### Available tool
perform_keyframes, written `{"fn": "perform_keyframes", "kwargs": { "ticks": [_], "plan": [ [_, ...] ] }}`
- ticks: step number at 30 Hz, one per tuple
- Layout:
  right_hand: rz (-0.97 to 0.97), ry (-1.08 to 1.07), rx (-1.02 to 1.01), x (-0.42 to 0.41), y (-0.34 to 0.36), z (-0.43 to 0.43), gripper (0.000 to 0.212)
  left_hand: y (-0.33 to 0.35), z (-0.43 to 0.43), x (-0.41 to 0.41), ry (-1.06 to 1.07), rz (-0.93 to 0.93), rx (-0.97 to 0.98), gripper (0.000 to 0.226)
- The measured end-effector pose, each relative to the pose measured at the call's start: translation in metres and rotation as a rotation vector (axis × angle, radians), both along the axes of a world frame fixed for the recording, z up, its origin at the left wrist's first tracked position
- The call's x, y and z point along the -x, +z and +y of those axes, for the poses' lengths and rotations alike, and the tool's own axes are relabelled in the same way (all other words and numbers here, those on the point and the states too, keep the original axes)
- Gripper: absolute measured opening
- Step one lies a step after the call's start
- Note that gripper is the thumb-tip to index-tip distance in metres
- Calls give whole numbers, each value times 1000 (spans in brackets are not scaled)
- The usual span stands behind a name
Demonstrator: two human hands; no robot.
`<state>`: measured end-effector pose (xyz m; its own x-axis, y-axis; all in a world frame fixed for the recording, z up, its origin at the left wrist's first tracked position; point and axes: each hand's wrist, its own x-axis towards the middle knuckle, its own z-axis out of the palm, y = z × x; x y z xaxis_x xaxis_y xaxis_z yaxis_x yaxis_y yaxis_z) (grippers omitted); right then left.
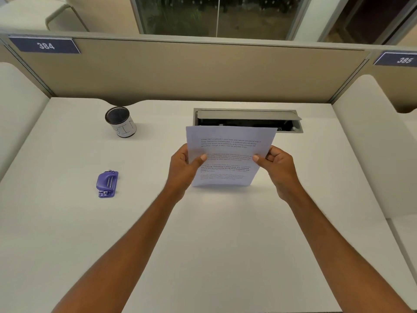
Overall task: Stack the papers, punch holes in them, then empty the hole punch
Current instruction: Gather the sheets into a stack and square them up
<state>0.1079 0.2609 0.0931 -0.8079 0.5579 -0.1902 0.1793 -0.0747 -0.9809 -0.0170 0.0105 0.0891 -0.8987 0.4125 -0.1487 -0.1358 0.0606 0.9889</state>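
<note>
Both hands are holding the papers (228, 154) upright above the desk (203, 245). The left hand (182, 170) is pinching the left edge, thumb in front and fingers behind; the right hand (276, 166) is pinching the right edge in the same way. The bottom edge seems to be touching or almost touching the desk, probably to tap the sheets even.

The papers are looking light, thin and floppy; the sheets are bowing a little between the two grips. I think that a hold at the middle of both side edges is keeping them straight, and that a tight pinch would crease them.

Left of the left hand, well apart, the punch (107, 184) is lying on the desk. Further away on that side, the bin (120, 121) is standing.
</note>
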Motion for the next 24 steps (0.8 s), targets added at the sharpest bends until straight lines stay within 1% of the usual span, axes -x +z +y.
{"fn": "perform_keyframes", "kwargs": {
  "ticks": [4, 10, 18, 24],
  "plan": [
    [2, -15, 4, -1, 1, -4, 31, 3, 5, -5, -38, 7, 2, 39],
    [35, -34, 6, -2, 3, -12, 32, 7, 12, -10, -33, 6, 26, 38],
    [37, -69, -6, -4, -1, -18, 31, 8, 21, -20, 22, -23, 58, 31],
    [25, -50, -18, -8, -5, -14, 32, 13, 24, -21, 68, -49, 50, 28]
  ]
}}
